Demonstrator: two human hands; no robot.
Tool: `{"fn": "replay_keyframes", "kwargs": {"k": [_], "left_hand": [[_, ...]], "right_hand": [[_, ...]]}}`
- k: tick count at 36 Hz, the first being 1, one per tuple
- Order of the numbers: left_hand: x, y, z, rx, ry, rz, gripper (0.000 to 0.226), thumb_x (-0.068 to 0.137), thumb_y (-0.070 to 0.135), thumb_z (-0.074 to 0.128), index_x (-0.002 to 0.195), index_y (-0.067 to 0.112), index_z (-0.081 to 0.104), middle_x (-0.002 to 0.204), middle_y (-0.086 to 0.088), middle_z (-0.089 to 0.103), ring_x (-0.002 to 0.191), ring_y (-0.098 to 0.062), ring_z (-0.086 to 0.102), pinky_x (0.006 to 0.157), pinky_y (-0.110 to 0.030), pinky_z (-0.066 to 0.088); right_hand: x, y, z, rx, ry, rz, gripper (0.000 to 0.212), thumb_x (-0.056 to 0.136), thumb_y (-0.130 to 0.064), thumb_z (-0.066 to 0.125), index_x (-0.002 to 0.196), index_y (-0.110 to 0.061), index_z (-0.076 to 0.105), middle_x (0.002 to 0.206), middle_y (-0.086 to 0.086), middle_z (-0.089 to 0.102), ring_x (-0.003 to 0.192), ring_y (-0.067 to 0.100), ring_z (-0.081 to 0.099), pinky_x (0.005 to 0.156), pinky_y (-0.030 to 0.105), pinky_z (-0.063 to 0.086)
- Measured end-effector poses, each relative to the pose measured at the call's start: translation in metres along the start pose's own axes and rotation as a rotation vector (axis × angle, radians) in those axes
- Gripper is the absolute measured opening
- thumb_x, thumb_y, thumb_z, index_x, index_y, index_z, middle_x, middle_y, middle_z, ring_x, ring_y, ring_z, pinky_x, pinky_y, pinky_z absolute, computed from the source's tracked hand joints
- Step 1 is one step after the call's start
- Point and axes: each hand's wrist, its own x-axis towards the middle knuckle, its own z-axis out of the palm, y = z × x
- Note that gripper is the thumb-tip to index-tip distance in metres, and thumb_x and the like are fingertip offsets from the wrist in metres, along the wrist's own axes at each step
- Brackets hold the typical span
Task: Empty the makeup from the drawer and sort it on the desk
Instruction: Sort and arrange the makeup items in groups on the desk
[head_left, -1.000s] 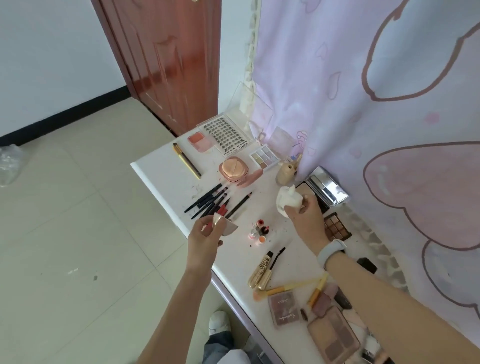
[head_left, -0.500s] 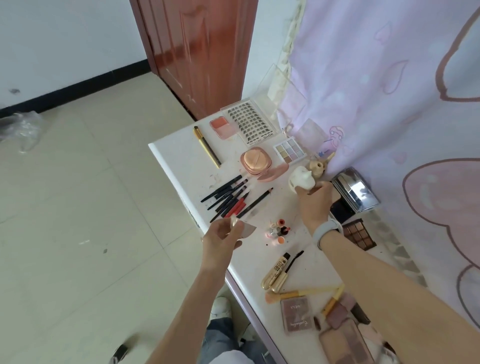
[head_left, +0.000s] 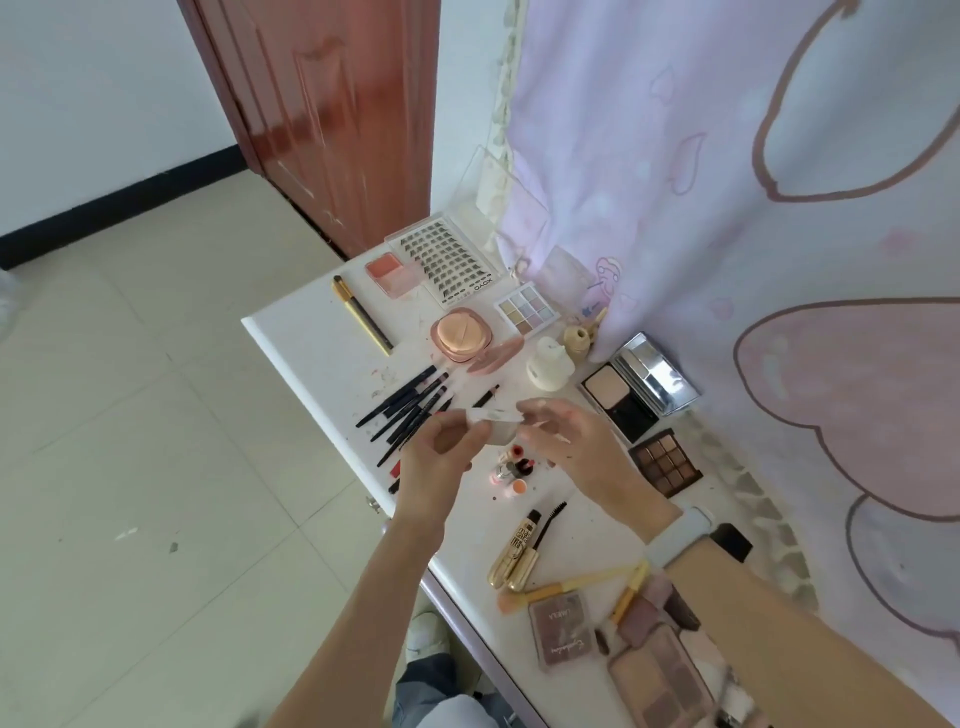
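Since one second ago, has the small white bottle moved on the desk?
Yes. The small white bottle was held in the right hand near the open silver compact; now it stands released on the desk, farther back, beside the tan bottle.

Over the bench (head_left: 311, 338), the left hand (head_left: 436, 467) pinched a small pale item (head_left: 493, 423), blurred; the right hand (head_left: 582, 452) reached its fingers to it. Black pencils (head_left: 410, 405) lay just beside, a white jar (head_left: 549, 364) beyond.
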Motion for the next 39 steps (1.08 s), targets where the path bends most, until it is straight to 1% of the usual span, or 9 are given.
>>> {"fn": "replay_keyframes", "kwargs": {"k": [8, 13, 16, 18, 21, 24, 31, 36, 39], "left_hand": [[-0.002, 0.013, 0.021, -0.080, -0.093, 0.024, 0.018, 0.083, 0.018, 0.069, 0.099, 0.012, 0.062, 0.091, -0.002, 0.070, 0.079, -0.011, 0.064, 0.069, -0.027, 0.044], [-0.001, 0.012, 0.018, 0.127, -0.077, 0.117, 0.020, 0.088, 0.016, 0.063, 0.104, 0.027, 0.061, 0.103, 0.011, 0.066, 0.089, 0.000, 0.061, 0.074, -0.015, 0.047], [0.000, -0.001, 0.005, 0.395, 0.072, 0.230, 0.023, 0.090, 0.018, 0.059, 0.112, 0.024, 0.058, 0.105, 0.012, 0.063, 0.092, 0.000, 0.058, 0.079, -0.010, 0.045], [-0.001, -0.018, -0.007, 0.619, 0.124, 0.317, 0.028, 0.090, 0.018, 0.059, 0.118, 0.019, 0.058, 0.108, 0.009, 0.063, 0.097, -0.007, 0.057, 0.088, -0.023, 0.047], [-0.005, -0.047, -0.024, 0.912, 0.099, 0.410, 0.032, 0.089, 0.014, 0.060, 0.121, 0.015, 0.060, 0.113, 0.001, 0.064, 0.108, -0.020, 0.057, 0.094, -0.040, 0.046], [-0.012, -0.065, -0.032, 1.079, -0.016, 0.398, 0.034, 0.091, 0.014, 0.056, 0.124, 0.017, 0.058, 0.122, 0.002, 0.061, 0.119, -0.020, 0.050, 0.103, -0.038, 0.038], [-0.016, -0.079, -0.034, 1.310, -0.192, 0.409, 0.045, 0.093, 0.025, 0.053, 0.137, 0.028, 0.045, 0.144, 0.008, 0.041, 0.137, -0.017, 0.027, 0.112, -0.038, 0.023], [-0.014, -0.089, -0.037, 1.395, -0.164, 0.500, 0.057, 0.049, 0.028, 0.092, 0.102, 0.027, 0.071, 0.114, 0.003, 0.067, 0.107, -0.026, 0.063, 0.083, -0.046, 0.052], [-0.012, -0.096, -0.040, 1.348, -0.167, 0.497, 0.055, 0.058, 0.026, 0.089, 0.109, 0.026, 0.069, 0.120, 0.002, 0.064, 0.113, -0.027, 0.059, 0.088, -0.049, 0.050]], "right_hand": [[0.000, -0.008, -0.007, 0.135, 0.080, 0.011, 0.023, 0.086, -0.010, 0.062, 0.108, -0.015, 0.059, 0.088, -0.008, 0.063, 0.066, -0.008, 0.056, 0.064, 0.014, 0.043], [0.005, -0.008, -0.013, 0.202, 0.149, 0.007, 0.024, 0.087, -0.012, 0.061, 0.109, -0.014, 0.053, 0.103, -0.001, 0.066, 0.092, 0.011, 0.063, 0.069, 0.021, 0.051], [0.012, 0.000, -0.019, -0.070, 0.231, -0.067, 0.021, 0.089, -0.018, 0.059, 0.109, -0.016, 0.050, 0.102, -0.004, 0.061, 0.094, 0.009, 0.060, 0.075, 0.021, 0.049], [0.017, 0.011, -0.022, -0.358, 0.251, -0.119, 0.018, 0.091, -0.023, 0.055, 0.106, -0.016, 0.050, 0.091, -0.004, 0.058, 0.083, 0.011, 0.058, 0.071, 0.022, 0.047], [0.027, 0.030, -0.019, -0.711, 0.224, -0.164, 0.013, 0.093, -0.028, 0.050, 0.096, -0.015, 0.048, 0.082, -0.001, 0.049, 0.068, 0.016, 0.048, 0.060, 0.028, 0.039], [0.037, 0.045, -0.011, -0.954, 0.238, -0.190, 0.023, 0.094, -0.028, 0.048, 0.101, -0.006, 0.051, 0.089, 0.007, 0.050, 0.071, 0.023, 0.053, 0.059, 0.027, 0.035], [0.041, 0.054, 0.000, -0.956, 0.245, -0.168, 0.034, 0.094, -0.028, 0.051, 0.117, -0.004, 0.045, 0.103, 0.009, 0.053, 0.080, 0.019, 0.054, 0.061, 0.024, 0.035], [0.023, 0.065, -0.004, -0.957, 0.300, -0.287, 0.024, 0.088, -0.022, 0.059, 0.103, -0.006, 0.048, 0.098, 0.010, 0.054, 0.071, 0.015, 0.051, 0.050, 0.025, 0.043], [0.014, 0.077, -0.012, -1.065, 0.240, -0.335, 0.038, 0.081, -0.015, 0.066, 0.112, -0.015, 0.043, 0.104, 0.010, 0.056, 0.083, 0.022, 0.059, 0.048, 0.028, 0.051]]}}
